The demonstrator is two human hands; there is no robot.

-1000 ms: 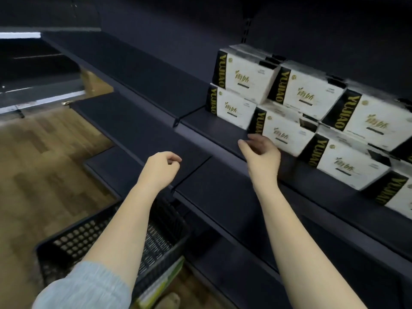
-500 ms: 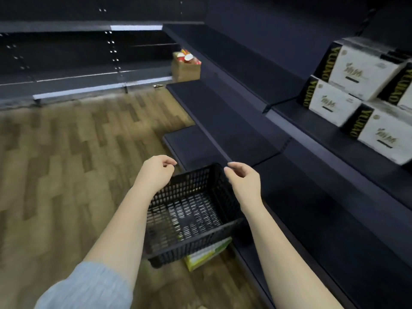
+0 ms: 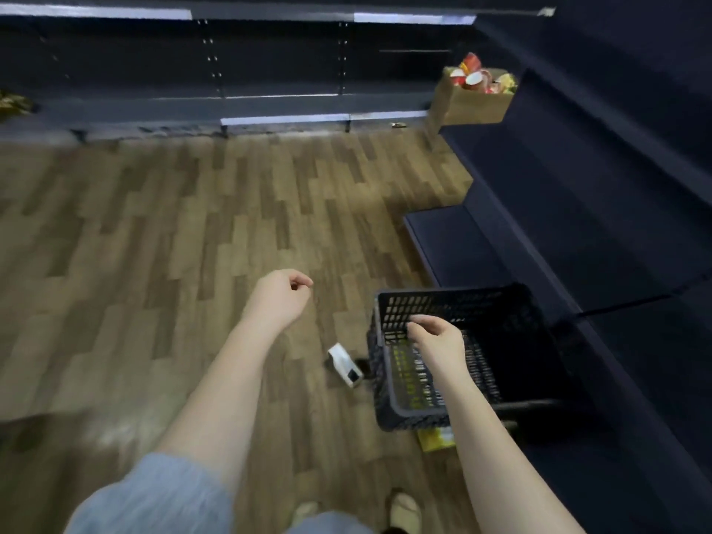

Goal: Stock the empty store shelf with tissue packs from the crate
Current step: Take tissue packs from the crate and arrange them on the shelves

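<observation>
A black perforated plastic crate (image 3: 400, 408) stands on the wooden floor beside the dark shelf unit (image 3: 570, 225). I see no tissue pack inside it. My right hand (image 3: 437, 339) hovers over the crate's left rim, fingers loosely curled and holding nothing. My left hand (image 3: 281, 298) hangs over the bare floor to the crate's left, fingers loosely curled, also empty. The stocked tissue packs on the shelf are out of view.
A small white device (image 3: 345, 366) lies on the floor left of the crate. Something yellow-green (image 3: 437, 437) pokes out under the crate. A cardboard box of colourful goods (image 3: 472, 96) sits at the shelf's far end. More dark shelving (image 3: 215, 63) lines the back.
My view has swung left and down, from the stocked shelf to the floor and crate. My right hand left the tissue packs and dropped over the crate. My left hand drifted left.
</observation>
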